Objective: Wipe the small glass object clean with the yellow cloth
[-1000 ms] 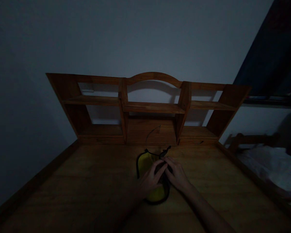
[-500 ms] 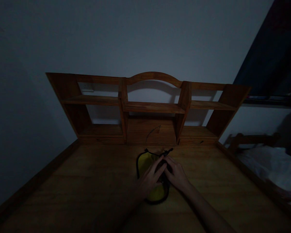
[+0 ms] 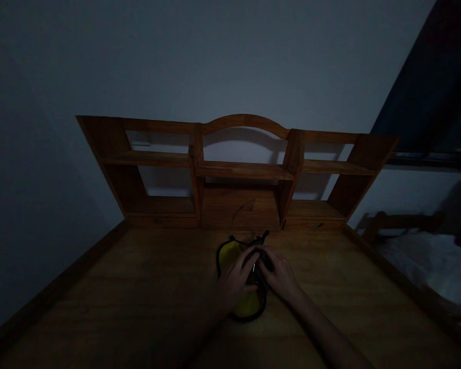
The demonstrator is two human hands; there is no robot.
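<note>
A yellow pouch with black edging (image 3: 249, 306) lies spread on the wooden desk, its black cord or strap end (image 3: 264, 237) pointing to the far side. Over its middle, my left hand (image 3: 236, 277) and my right hand (image 3: 279, 271) meet, with curled fingers around a small dark object (image 3: 255, 274). A thin bright glint shows on that object. Its kind cannot be made out in the dim light, and the fingers cover much of it. Both hands are closed on it, the left from the left side and the right from the right.
A wooden shelf unit (image 3: 244, 169) with several compartments stands at the back of the desk (image 3: 138, 297), against the wall. Raised wooden edges run along the desk's sides. Beyond the right edge lies a pale cloth or bag (image 3: 434, 266). The room is dim.
My left fingers have shifted and spread slightly over the dark object, and a bright glint now shows between the hands. The pouch's strap end has moved slightly left.
</note>
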